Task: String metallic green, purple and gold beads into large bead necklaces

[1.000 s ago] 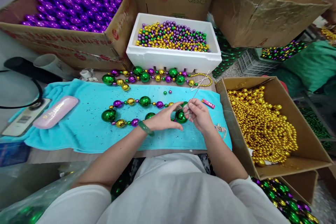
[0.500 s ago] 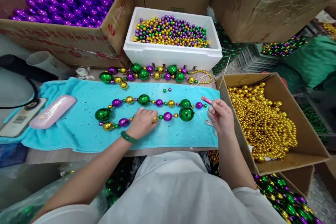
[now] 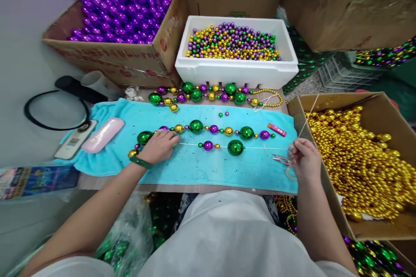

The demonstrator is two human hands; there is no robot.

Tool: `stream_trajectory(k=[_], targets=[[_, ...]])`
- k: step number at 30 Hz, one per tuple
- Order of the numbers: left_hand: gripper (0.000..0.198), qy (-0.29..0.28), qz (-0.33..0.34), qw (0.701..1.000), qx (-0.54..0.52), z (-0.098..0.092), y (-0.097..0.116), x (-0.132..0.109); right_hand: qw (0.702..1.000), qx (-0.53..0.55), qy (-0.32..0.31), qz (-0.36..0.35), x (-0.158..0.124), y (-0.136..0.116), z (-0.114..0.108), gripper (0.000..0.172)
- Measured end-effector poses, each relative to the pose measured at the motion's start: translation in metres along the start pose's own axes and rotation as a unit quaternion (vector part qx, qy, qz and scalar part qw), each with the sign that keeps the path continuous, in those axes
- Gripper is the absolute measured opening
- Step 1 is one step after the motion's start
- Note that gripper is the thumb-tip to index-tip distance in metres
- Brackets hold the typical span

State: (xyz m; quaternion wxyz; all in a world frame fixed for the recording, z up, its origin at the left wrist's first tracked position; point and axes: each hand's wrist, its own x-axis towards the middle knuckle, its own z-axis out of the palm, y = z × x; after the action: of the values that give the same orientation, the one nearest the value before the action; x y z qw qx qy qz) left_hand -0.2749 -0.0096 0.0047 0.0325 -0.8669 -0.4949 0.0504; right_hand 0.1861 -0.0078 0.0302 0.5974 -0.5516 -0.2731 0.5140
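A strand of green, purple and gold beads (image 3: 211, 130) lies on a turquoise towel (image 3: 195, 166). My left hand (image 3: 159, 147) rests closed over the beads at the strand's left end. A thin white thread (image 3: 260, 147) runs taut from there, through a large green bead (image 3: 235, 147), to my right hand (image 3: 303, 160). That hand is pinched on the thread at the towel's right edge, and a long needle or thread end (image 3: 308, 110) sticks up from it. Small scissors (image 3: 282, 160) lie just left of it.
A finished bead strand (image 3: 208, 94) lies behind the towel. A white foam box (image 3: 237, 71) holds mixed beads. Cardboard boxes hold purple beads (image 3: 126, 8) and gold bead chains (image 3: 360, 151). A pink case (image 3: 102, 135), a remote (image 3: 73, 143) and a red lighter (image 3: 277, 129) are nearby.
My hands have drawn apart: the left slid left along the strand, the right pulled the thread out to the right, leaving it taut with beads spaced along it.
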Motion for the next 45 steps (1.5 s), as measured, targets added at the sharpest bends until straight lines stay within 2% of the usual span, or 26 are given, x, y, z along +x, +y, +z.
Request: stream_trajectory(k=[3, 5, 8, 10, 12, 16, 18, 20, 24, 27, 30, 34, 35, 36, 37, 39, 40, 41, 42, 43, 45], targets=[[0.045, 0.040, -0.016, 0.998, -0.042, -0.003, 0.003, 0.004, 0.999, -0.021, -0.034, 0.008, -0.002, -0.002, 0.002, 0.018], [0.043, 0.079, -0.044, 0.993, -0.072, -0.008, 0.001, 0.015, 0.997, -0.019, -0.071, 0.016, -0.006, -0.003, 0.010, 0.017], [0.033, 0.151, -0.122, 0.975, -0.104, -0.013, -0.003, 0.043, 0.994, -0.009, -0.107, 0.001, -0.011, -0.005, 0.025, 0.016], [0.034, 0.173, -0.155, 0.964, -0.129, -0.015, -0.001, 0.069, 0.993, -0.017, -0.119, -0.010, -0.012, -0.006, 0.035, 0.016], [0.034, 0.159, -0.158, 0.961, -0.159, -0.015, 0.006, 0.099, 0.991, -0.035, -0.132, -0.012, -0.013, -0.005, 0.044, 0.017], [0.033, 0.052, -0.123, 0.970, -0.203, -0.014, 0.034, 0.158, 0.989, -0.056, -0.139, 0.001, -0.014, 0.001, 0.058, 0.021], [0.035, 0.001, -0.109, 0.972, -0.209, -0.013, 0.049, 0.180, 0.990, -0.058, -0.128, 0.000, -0.015, 0.003, 0.062, 0.021], [0.037, -0.024, -0.111, 0.971, -0.208, -0.011, 0.059, 0.195, 0.991, -0.065, -0.115, -0.005, -0.015, 0.003, 0.063, 0.020], [0.041, -0.010, -0.097, 0.970, -0.222, -0.007, 0.067, 0.209, 0.993, -0.069, -0.099, -0.016, -0.012, 0.001, 0.055, 0.017], [0.035, -0.004, -0.075, 0.960, -0.268, -0.005, 0.071, 0.215, 0.992, -0.069, -0.100, -0.017, -0.010, 0.002, 0.051, 0.017], [0.020, 0.002, -0.091, 0.937, -0.336, -0.005, 0.077, 0.222, 0.991, -0.083, -0.105, -0.012, -0.011, 0.004, 0.053, 0.019], [0.020, 0.053, -0.119, 0.918, -0.374, -0.011, 0.081, 0.225, 0.987, -0.113, -0.116, -0.016, -0.016, 0.010, 0.058, 0.021], [0.020, 0.071, -0.139, 0.895, -0.418, -0.015, 0.081, 0.223, 0.985, -0.120, -0.121, -0.018, -0.017, 0.013, 0.059, 0.021], [0.019, 0.086, -0.164, 0.849, -0.495, -0.019, 0.080, 0.220, 0.984, -0.127, -0.126, -0.018, -0.019, 0.016, 0.059, 0.021], [0.019, 0.094, -0.190, 0.773, -0.597, -0.023, 0.079, 0.216, 0.982, -0.133, -0.130, -0.017, -0.020, 0.019, 0.060, 0.021], [0.019, 0.089, -0.221, 0.558, -0.795, -0.033, 0.077, 0.205, 0.980, -0.145, -0.137, -0.010, -0.023, 0.026, 0.061, 0.022], [0.019, 0.079, -0.225, 0.459, -0.856, -0.037, 0.077, 0.199, 0.979, -0.150, -0.141, -0.006, -0.025, 0.029, 0.061, 0.022], [0.019, 0.069, -0.223, 0.395, -0.888, -0.042, 0.077, 0.193, 0.978, -0.152, -0.144, -0.004, -0.026, 0.032, 0.062, 0.023], [0.017, 0.062, -0.225, 0.357, -0.905, -0.045, 0.077, 0.188, 0.977, -0.154, -0.146, -0.001, -0.026, 0.034, 0.064, 0.023], [0.015, 0.059, -0.230, 0.335, -0.912, -0.048, 0.077, 0.184, 0.977, -0.156, -0.149, 0.001, -0.027, 0.035, 0.065, 0.023], [0.013, 0.059, -0.239, 0.314, -0.917, -0.053, 0.079, 0.177, 0.976, -0.156, -0.153, 0.000, -0.028, 0.035, 0.068, 0.021]])
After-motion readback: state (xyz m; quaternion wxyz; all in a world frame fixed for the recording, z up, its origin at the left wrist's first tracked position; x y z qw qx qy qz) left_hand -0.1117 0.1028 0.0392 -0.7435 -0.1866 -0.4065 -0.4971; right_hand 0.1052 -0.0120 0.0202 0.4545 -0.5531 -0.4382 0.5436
